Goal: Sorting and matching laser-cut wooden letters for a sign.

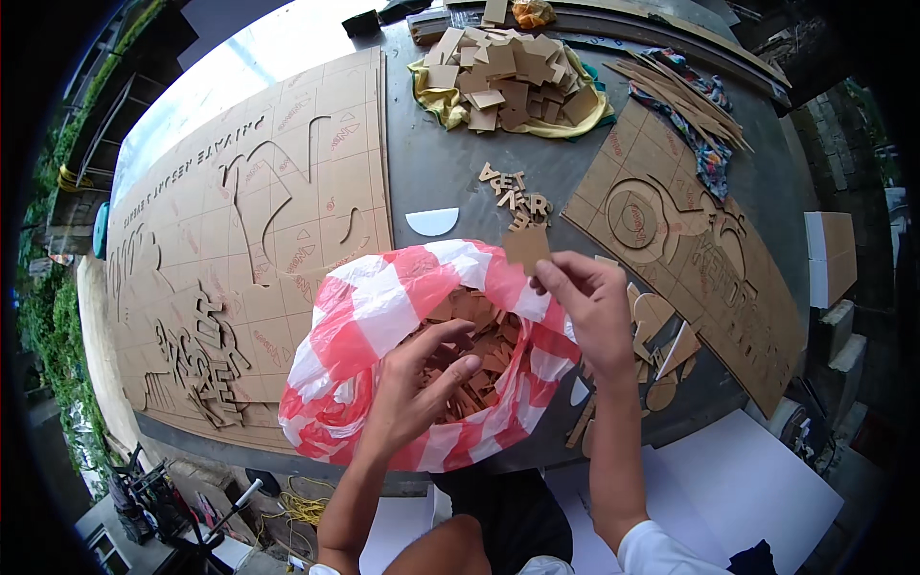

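A small brown square of board point(526, 249) is pinched between the thumb and fingers of my right hand point(594, 302), above the far right rim of a bag. This red-and-white checked plastic bag point(359, 307) stands open on the table in front of me, full of small brown board pieces point(489, 359). Over its mouth is my left hand point(412, 383), thumb and fingers apart, holding nothing. Just beyond the square, several small cut-out letters point(517, 199) lie in a loose cluster. A white half-disc point(433, 222) lies behind the bag.
A large cut board sheet point(316, 211) covers the table's left side, with loose letters point(206, 355) on it. Another cut sheet point(671, 230) lies at right, beside board offcuts point(661, 335). Many brown pieces point(508, 72) are heaped on a yellow cloth at the back, near thin strips point(680, 101).
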The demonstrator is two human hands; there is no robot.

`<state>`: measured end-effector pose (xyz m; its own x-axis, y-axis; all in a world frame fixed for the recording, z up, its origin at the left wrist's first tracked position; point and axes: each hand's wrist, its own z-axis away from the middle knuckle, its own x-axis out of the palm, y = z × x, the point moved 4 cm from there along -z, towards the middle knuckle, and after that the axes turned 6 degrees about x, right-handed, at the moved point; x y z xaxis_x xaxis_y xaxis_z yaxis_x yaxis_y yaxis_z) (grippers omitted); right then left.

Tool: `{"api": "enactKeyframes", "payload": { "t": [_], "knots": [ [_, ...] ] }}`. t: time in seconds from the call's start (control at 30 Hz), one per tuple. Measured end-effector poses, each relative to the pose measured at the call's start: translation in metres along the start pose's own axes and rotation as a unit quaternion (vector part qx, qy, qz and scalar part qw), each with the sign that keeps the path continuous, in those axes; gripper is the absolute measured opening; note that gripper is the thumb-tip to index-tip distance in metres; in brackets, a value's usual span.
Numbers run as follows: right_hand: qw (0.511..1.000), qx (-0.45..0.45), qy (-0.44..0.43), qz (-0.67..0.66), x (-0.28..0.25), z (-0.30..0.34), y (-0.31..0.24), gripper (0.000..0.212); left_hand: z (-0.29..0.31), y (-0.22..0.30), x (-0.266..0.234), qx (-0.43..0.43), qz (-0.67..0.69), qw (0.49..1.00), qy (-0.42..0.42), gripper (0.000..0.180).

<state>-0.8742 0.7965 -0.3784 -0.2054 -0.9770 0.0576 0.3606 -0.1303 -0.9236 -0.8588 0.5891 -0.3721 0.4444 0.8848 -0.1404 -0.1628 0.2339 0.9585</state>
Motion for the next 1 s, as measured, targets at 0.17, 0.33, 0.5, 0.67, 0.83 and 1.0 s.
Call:
{"api": "enactKeyframes", "payload": {
  "t": [0.17,0.33,0.5,0.67,0.83,1.0],
  "knots": [
    [0.973,-0.065,0.124,0.184,-0.039,-0.148,-0.001,0.031,-0.014,-0.041,0.025,-0.029,-0.088,0.994,-0.058,0.034],
    [0.962,-0.166,0.206,0.068,-0.029,-0.082,0.004,0.025,-0.004,-0.076,0.025,0.033,-0.196,0.979,-0.031,0.038],
    [0.990,-0.074,0.111,0.047,0.015,0.061,0.056,0.017,-0.002,-0.077,0.040,0.112,-0.342,0.933,-0.014,0.043],
    [0.956,-0.021,0.001,0.292,0.034,0.055,0.081,0.031,0.000,-0.077,0.049,0.144,-0.392,0.908,0.025,0.038],
    [0.929,-0.037,0.056,0.365,0.016,0.028,0.087,0.041,0.004,-0.078,0.047,0.095,-0.372,0.923,-0.025,0.018],
    [0.907,0.003,0.004,0.422,0.008,0.025,0.091,0.047,0.004,-0.072,0.023,0.042,-0.333,0.928,-0.163,0.018]
  ]
}}
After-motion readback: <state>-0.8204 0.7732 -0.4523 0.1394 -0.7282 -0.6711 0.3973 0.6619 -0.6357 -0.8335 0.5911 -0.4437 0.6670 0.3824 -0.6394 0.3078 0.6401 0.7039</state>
